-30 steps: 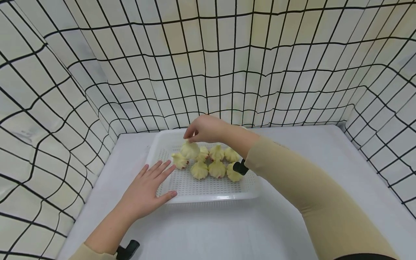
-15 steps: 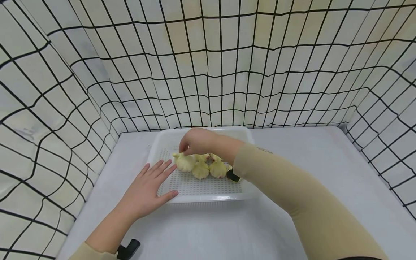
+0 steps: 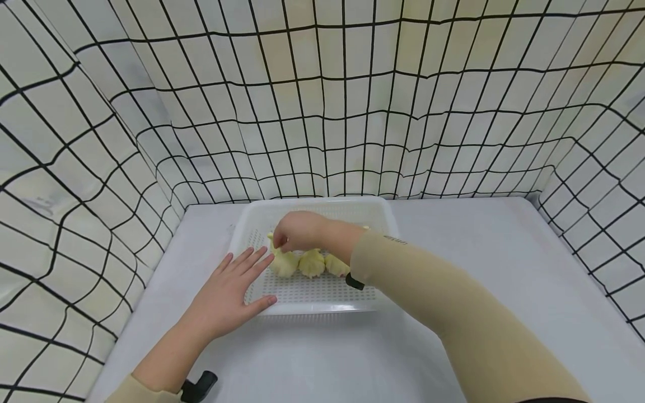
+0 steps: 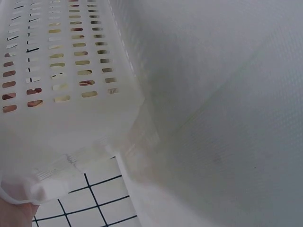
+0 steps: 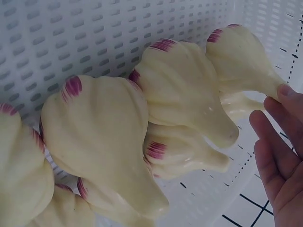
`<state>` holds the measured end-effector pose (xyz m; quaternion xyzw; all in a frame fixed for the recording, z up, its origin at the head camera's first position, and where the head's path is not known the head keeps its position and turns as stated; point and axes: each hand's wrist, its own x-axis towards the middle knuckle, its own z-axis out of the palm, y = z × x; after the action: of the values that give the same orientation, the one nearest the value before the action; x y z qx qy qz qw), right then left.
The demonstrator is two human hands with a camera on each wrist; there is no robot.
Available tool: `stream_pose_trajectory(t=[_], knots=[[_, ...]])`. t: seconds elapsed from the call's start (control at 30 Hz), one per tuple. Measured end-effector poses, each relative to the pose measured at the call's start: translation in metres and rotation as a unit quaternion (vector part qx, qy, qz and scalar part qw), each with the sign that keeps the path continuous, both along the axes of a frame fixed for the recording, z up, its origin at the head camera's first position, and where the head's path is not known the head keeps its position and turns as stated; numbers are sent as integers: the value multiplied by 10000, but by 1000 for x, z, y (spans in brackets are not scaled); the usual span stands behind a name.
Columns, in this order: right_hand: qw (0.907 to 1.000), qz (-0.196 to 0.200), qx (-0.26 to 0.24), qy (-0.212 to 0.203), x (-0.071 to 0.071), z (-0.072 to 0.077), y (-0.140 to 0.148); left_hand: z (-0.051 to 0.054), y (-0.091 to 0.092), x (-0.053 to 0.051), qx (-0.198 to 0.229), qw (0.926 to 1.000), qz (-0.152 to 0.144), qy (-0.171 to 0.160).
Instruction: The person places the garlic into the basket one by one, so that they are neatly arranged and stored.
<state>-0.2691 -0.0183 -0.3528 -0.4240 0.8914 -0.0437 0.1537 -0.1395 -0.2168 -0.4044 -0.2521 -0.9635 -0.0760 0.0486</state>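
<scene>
My right hand (image 3: 302, 230) is over the left part of a white perforated plastic basket (image 3: 322, 308). Between thumb and fingertips it pinches the neck of a pale garlic bulb (image 5: 241, 59) with purple streaks at its base, as the right wrist view shows. Several similar bulbs (image 5: 102, 127) lie beside it in rows; in the head view the hand and sleeve hide some of them. Spread and straight, the fingers of my left hand (image 3: 227, 296) lie over the basket's left front corner. Only a bit of that hand shows at the lower left of the left wrist view, beside the basket wall (image 4: 71, 123).
The basket stands on a table with a white cover (image 3: 453, 224). Black wire grid (image 3: 347, 117) with white sheeting behind it encloses the table at the back, left and right. A dark wrist mount (image 3: 199, 386) sits at my left wrist.
My right hand has come down and slightly left and nearer, lowering the pinched garlic bulb to the left end of the front row. My left hand has stayed in place.
</scene>
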Motion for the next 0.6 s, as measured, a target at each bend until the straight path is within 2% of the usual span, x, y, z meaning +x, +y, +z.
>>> stream_pose_trajectory(t=[0.33, 0.6], knots=[[9996, -179, 131, 173, -1, -7, 2, 0, 2, 0, -12, 10000, 17, 18], [9995, -194, 205, 132, -2, -10, 5, 1, 2, 1, -40, 10000, 69, -27]])
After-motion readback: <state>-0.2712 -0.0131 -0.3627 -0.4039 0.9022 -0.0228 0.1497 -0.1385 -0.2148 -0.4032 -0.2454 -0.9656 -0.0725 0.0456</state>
